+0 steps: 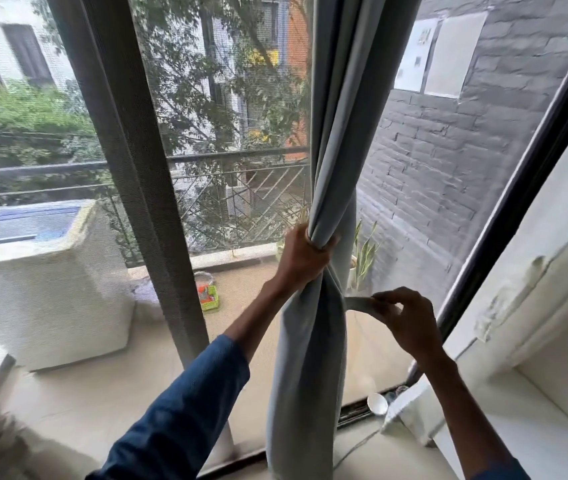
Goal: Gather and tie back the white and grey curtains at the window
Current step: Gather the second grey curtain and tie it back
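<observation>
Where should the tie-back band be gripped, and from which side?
At its free end, from the right, with a flat pinch: the tie-back band is a thin strip curving out rightward from the grey curtain. The right hand pinches it there.

Top and bottom of the grey curtain cut off by the edges, fingertips of the left hand hidden behind its folds, far end of the tie band lost behind the cloth, papers on the brick wall too blurred to read, small green object outside unidentifiable
</observation>
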`<state>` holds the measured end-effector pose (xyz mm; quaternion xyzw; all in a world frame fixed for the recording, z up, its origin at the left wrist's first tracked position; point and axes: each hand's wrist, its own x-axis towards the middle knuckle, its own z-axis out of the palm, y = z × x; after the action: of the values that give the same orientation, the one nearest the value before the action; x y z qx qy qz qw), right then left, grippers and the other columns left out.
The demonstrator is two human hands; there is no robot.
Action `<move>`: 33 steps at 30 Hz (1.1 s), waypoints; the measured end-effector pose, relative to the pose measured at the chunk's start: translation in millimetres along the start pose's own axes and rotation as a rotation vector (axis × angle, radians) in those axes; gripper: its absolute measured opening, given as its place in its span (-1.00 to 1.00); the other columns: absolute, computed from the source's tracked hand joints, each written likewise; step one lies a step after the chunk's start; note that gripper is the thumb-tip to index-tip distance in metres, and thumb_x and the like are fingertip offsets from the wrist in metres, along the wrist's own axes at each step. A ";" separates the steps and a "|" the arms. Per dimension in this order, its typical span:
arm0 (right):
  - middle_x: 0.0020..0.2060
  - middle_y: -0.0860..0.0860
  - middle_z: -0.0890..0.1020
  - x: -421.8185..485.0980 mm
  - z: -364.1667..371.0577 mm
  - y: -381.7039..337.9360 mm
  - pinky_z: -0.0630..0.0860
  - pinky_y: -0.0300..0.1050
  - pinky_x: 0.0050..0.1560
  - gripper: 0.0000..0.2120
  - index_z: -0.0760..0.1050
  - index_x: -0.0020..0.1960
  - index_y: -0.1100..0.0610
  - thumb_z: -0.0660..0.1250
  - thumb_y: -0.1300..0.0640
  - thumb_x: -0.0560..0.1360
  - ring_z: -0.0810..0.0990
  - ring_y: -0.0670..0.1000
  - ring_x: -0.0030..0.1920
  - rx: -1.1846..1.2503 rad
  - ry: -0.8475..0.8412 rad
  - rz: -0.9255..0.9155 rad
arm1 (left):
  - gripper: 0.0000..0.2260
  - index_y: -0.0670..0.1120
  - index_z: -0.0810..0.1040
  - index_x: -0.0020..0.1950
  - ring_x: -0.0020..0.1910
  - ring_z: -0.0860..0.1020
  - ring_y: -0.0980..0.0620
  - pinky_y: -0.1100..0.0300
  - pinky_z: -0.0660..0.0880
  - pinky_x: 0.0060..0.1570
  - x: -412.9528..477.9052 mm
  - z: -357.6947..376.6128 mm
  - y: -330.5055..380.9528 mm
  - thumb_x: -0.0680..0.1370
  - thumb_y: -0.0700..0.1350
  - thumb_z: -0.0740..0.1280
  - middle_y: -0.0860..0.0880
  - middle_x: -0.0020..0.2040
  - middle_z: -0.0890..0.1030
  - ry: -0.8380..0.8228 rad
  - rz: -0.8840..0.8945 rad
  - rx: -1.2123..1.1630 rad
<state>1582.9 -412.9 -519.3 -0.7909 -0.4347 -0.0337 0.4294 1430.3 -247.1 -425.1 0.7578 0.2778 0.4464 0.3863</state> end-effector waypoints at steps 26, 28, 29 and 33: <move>0.09 0.03 0.71 44.0 43.4 -59.7 0.64 0.04 -0.01 -0.44 0.52 0.27 0.01 0.48 -0.17 0.33 0.70 0.06 0.07 0.701 -0.849 0.280 | -0.66 -0.11 0.41 0.21 -0.15 0.57 0.34 0.44 0.52 -0.18 -23.1 -55.6 -11.9 0.52 -0.30 0.43 0.05 -0.05 0.55 -0.571 -0.183 -0.049; 0.12 0.01 0.69 51.0 34.7 -65.5 0.65 0.00 -0.06 -0.41 0.49 0.30 0.01 0.53 -0.11 0.33 0.68 0.05 0.09 0.576 -0.949 0.294 | -0.67 -0.08 0.40 0.20 -0.22 0.55 0.46 0.49 0.48 -0.21 -24.7 -52.5 -13.4 0.53 -0.34 0.40 0.12 -0.07 0.54 -0.572 -0.166 -0.038; 0.09 0.02 0.68 52.9 32.8 -67.3 0.64 0.00 -0.07 -0.53 0.49 0.27 0.04 0.51 -0.02 0.42 0.68 0.03 0.05 0.514 -0.966 0.305 | -0.67 -0.08 0.40 0.20 -0.23 0.55 0.48 0.50 0.47 -0.21 -26.1 -51.1 -11.3 0.53 -0.33 0.40 0.13 -0.07 0.54 -0.576 -0.161 -0.041; 0.08 0.13 0.66 56.5 27.5 -71.2 0.67 0.03 -0.07 -0.73 0.50 0.29 0.25 0.33 0.29 0.60 0.68 0.07 -0.01 0.295 -1.000 0.367 | -0.64 -0.07 0.41 0.23 -0.16 0.55 0.37 0.51 0.48 -0.18 -27.2 -46.0 -10.4 0.52 -0.32 0.42 0.11 -0.04 0.55 -0.537 -0.124 -0.035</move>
<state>1558.1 -338.2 -466.2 -0.7049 -0.4408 0.4827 0.2755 1376.3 -246.8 -432.5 0.8237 0.2036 0.2098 0.4859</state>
